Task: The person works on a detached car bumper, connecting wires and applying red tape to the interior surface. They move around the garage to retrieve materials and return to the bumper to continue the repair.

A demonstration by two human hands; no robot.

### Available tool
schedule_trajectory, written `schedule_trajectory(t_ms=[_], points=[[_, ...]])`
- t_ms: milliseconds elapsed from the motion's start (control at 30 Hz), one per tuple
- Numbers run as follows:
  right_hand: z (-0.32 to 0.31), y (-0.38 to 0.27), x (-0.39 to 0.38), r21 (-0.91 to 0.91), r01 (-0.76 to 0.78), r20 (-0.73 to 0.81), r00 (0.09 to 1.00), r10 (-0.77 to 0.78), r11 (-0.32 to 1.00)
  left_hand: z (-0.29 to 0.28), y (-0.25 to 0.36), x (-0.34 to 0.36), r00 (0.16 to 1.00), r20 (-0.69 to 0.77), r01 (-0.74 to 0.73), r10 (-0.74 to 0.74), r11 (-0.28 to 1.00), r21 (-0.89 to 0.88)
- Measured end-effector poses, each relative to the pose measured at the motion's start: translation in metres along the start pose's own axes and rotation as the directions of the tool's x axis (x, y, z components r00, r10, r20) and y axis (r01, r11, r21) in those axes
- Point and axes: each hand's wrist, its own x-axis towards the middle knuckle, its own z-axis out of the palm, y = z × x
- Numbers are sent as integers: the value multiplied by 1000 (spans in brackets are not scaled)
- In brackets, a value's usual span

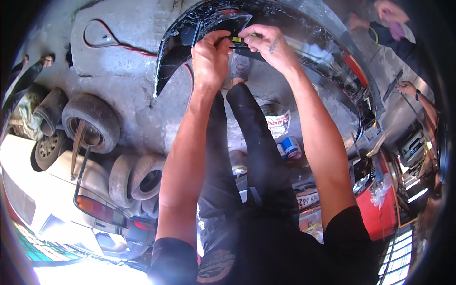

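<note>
A small yellow-green piece [236, 39] with a dark end spans the gap between my two hands, too small for me to tell its kind. My left hand [212, 54] has its fingers closed in a pinch at the dark end. From the other side, my right hand [267, 43] pinches the same piece between thumb and fingers. Beneath both hands lies a glossy black curved car bumper [183, 50], its surface scuffed or wet-looking. My shoe [240, 66] stands on the floor just below the hands.
A red-black cable [137, 49] loops over the concrete floor at left. Several tires [114, 118] lie lower left beside a pale car [76, 185]. Blue-and-white cans [290, 146] stand right of my legs. Other people's hands [406, 88] show at the right edge; another person's foot [47, 60] is at far left.
</note>
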Motion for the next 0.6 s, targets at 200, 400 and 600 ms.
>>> schedule_trajectory(t_ms=[200,400,600], points=[[32,-11,-36,10,6,-503,864,-1,1000,0,5,-2,999,-16,32,-36,986,-165],[69,-7,-38,367,-97,-417,872,257,925,4,-11,-8,998,-65,15,-22,995,-94],[73,-14,-32,535,-119,-387,846,368,836,2,-13,-8,999,-50,-12,9,998,-61]])
